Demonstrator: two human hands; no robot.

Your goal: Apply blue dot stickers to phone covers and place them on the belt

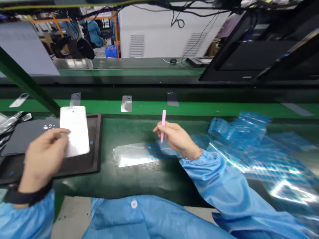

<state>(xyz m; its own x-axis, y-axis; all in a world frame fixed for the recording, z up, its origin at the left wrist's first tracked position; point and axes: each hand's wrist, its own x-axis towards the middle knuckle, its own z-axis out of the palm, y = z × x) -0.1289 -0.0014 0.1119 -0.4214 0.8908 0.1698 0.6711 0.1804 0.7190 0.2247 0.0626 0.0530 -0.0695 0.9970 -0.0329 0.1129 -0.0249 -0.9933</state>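
The hands are apart: the left hand [43,157] grips a white phone back cover [78,132], and the right hand [176,139] pinches pink tweezers [163,124].

"Where did things lie?"

"My left fingers [61,136] held a phone back panel [77,131] over a tray [97,142] at the left of the bench [139,181]."

"And on the right?"

"My right fingers [171,131] held a pen-shaped tool [163,121] above a plastic film sheet [132,156] on the bench. More film [249,139] lay further right."

"Behind those?"

"A row of flat panels [126,103] lay on a conveyor belt [186,109] beyond the bench."
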